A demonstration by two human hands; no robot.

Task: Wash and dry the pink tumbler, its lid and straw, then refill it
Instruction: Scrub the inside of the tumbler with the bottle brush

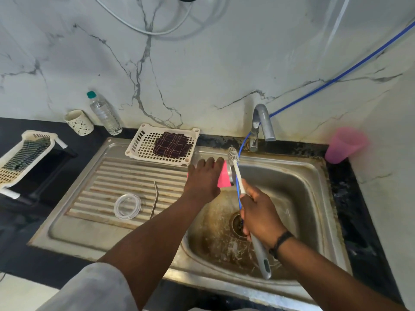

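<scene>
A: Two hands at work over the steel sink point(310, 176). Item one: left hand point(203, 178), its grip wrapped over the pink tumbler point(224, 177), which lies on its side at the edge between draining board and basin, mouth turned toward the basin.

B: Item two?

A: Right hand point(258, 212), grip clamped on the long bottle brush with white stem and grey handle point(238, 176). Bristle head stands just above the tumbler's mouth, apparently not inside it.

B: Lid and straw?

A: Clear round plastic lid point(127, 206) lies flat on the ribbed draining board point(101, 176). Thin bent metal straw point(155, 198) lies just beside it. Both untouched, apart from the hands.

B: Other stock?

A: Grey curved tap point(262, 124) with a thin blue hose point(336, 79) running from the wall into the drain; no water visibly flowing. White perforated plastic tray point(139, 143) holding a dark checked cloth point(171, 144). Clear water bottle with green cap point(104, 115), patterned white cup point(78, 122), and a translucent pink plastic cup point(344, 145) on the black table point(350, 198) at right.

B: Risks from here?

A: Judged only: a wet tumbler held from above could slip into the basin if the brush pushes hard. The brush may snag the hose beside it. The straw could roll along the ribs if knocked.
</scene>
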